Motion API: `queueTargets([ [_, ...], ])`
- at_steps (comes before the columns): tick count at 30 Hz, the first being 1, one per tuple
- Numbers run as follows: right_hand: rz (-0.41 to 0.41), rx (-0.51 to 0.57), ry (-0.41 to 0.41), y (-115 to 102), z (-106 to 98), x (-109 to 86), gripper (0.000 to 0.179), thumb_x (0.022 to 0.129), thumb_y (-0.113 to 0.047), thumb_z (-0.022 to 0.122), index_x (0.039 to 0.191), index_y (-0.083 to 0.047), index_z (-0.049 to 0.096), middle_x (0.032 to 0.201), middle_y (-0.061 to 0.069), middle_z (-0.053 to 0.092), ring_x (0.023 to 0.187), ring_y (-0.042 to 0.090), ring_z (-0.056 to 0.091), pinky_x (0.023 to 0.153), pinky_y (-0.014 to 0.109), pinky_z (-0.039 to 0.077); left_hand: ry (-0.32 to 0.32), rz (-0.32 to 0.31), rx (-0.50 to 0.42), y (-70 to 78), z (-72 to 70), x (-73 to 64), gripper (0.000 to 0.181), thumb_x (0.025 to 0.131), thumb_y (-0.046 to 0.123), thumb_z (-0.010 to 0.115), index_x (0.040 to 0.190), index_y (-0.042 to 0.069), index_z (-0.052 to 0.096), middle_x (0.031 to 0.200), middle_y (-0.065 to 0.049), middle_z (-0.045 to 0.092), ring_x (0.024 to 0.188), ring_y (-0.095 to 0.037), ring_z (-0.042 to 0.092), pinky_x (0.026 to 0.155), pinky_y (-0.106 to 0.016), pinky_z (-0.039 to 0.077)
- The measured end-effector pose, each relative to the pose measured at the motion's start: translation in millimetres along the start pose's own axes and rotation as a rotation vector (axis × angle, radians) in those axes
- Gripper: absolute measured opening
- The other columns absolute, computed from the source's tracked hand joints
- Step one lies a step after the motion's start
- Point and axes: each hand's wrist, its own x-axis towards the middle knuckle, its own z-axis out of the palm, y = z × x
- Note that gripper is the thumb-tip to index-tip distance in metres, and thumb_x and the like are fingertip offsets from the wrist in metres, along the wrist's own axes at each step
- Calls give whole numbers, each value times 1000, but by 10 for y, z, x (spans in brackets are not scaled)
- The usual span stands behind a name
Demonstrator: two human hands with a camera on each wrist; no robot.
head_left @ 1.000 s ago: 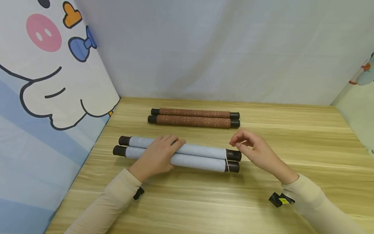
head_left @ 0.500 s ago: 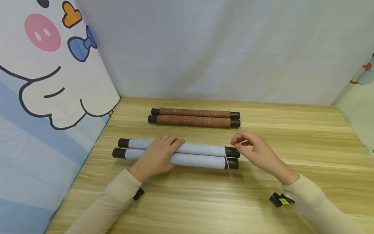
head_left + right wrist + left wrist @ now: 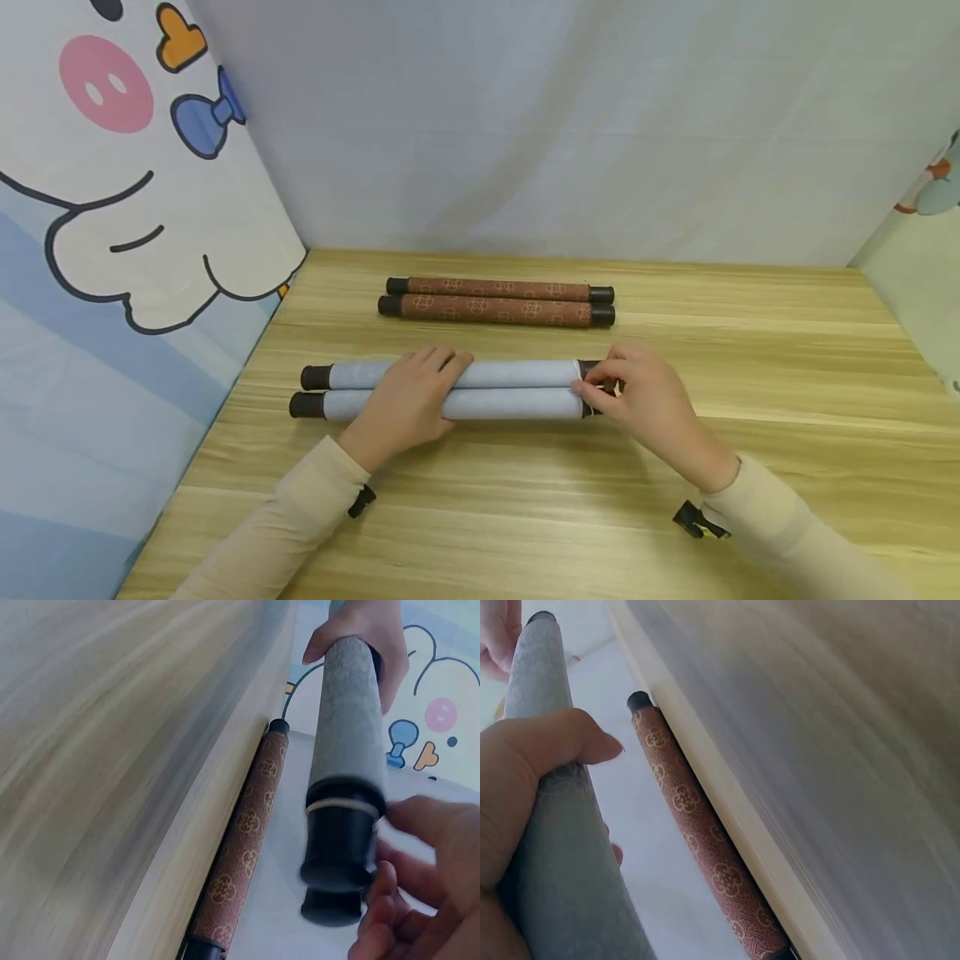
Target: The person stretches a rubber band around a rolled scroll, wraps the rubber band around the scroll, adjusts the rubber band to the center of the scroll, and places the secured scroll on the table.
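Observation:
A light blue scroll [image 3: 517, 403], rolled into two parallel rolls with dark end knobs, lies across the middle of the head view. My left hand [image 3: 408, 408] grips both rolls left of their middle, the thumb [image 3: 562, 739] lying over the near one in the left wrist view. At the scroll's right end, a thin white rubber band [image 3: 341, 804] loops round the dark knobs. There my right hand [image 3: 648, 400] pinches at the band with thumb and index finger, its other fingers curled. Part of the right knobs is hidden behind these fingers in the head view.
A brown scroll [image 3: 495, 310] with a gold flower pattern, also in two rolls, lies farther back on the wooden table [image 3: 750, 350]. White cloth [image 3: 525, 125] hangs behind the table, and a cartoon-printed sheet [image 3: 172, 217] borders its left side.
My right hand has moved left and down from beside the scroll's end onto its band. The scroll's right end has risen a little, leaving the rolls nearly level. My left hand keeps its grip.

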Motion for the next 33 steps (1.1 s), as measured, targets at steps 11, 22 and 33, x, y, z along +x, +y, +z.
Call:
queueTargets([
  [11, 271, 312, 0, -198, 128, -44, 11, 88, -9, 66, 80, -6, 73, 63, 0, 57, 53, 4, 43, 50, 19, 38, 42, -122, -11, 127, 43, 3, 87, 58, 30, 95, 135, 9, 58, 109, -9, 66, 100, -28, 64, 90, -44, 55],
  [22, 576, 839, -217, -194, 207, -243, 29, 97, -14, 58, 118, 5, 67, 54, -12, 45, 47, 2, 31, 43, 17, 27, 140, -238, -157, 25, -77, 15, 82, 57, 22, 95, 131, 11, 62, 106, -9, 67, 93, -27, 65, 84, -44, 55],
  [33, 771, 1090, -243, 36, 98, -338, 22, 101, -21, 48, 108, -10, 66, 64, -10, 52, 46, 0, 40, 45, 14, 32, 74, -162, -120, 20, -33, -40, 83, 57, 25, 95, 133, 14, 62, 111, -6, 66, 100, -25, 64, 92, -42, 54],
])
